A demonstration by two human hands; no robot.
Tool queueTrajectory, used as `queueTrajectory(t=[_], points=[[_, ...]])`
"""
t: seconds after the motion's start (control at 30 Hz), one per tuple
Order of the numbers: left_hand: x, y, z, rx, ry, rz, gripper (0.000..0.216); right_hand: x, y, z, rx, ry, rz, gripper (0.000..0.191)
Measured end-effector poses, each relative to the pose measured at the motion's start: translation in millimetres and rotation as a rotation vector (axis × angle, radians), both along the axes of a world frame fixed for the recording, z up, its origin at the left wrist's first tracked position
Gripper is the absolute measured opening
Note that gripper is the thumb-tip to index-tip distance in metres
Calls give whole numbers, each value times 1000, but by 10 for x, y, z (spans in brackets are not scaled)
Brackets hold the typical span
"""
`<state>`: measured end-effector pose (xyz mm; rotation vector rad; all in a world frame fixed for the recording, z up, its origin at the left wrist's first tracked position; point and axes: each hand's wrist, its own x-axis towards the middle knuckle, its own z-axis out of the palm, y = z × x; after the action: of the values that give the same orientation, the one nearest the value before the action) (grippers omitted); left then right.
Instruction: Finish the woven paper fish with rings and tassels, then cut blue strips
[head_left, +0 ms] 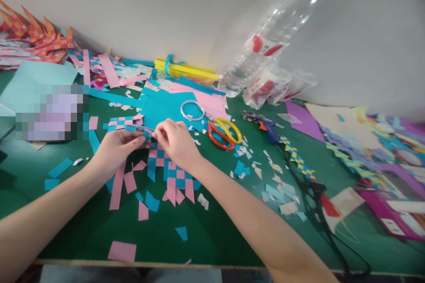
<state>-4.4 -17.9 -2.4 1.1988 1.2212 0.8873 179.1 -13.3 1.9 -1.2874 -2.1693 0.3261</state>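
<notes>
My left hand (117, 145) is closed around a small woven piece of pink and blue paper strips (122, 121), thumb on top near its right end. At that end my right hand (175, 141) pinches with thumb and forefinger. What sits between those fingertips is too small to make out, perhaps a strip end. Just below the hands lie other checkered woven pieces (179, 177) with loose pink and blue tails. Scissors (222, 135) with red and yellow handles rest to the right of my right hand. Blue paper sheets (159, 108) lie behind the hands.
Paper scraps (152, 201) are scattered across the green table (83, 230). A glue gun (265, 126) with a black cord lies on the right. A tall plastic bottle (272, 31) leans by the wall, plastic cups (265, 86) beside it. Orange woven paper pieces (49, 37) are piled back left.
</notes>
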Motion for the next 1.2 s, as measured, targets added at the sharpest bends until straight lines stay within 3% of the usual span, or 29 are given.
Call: queueTrajectory(t=[0.33, 0.5, 1.03, 1.2], points=[[14, -6, 6, -16, -28, 10, 21, 17, -13, 10, -19, 155, 30, 11], [7, 4, -9, 12, -1, -2, 21, 3, -26, 15, -24, 161, 39, 18], [19, 3, -5, -18, -18, 70, 22, 54, 62, -74, 29, 184, -46, 18], [28, -3, 4, -59, -62, 109, 23, 175, 148, -85, 119, 125, -153, 19]])
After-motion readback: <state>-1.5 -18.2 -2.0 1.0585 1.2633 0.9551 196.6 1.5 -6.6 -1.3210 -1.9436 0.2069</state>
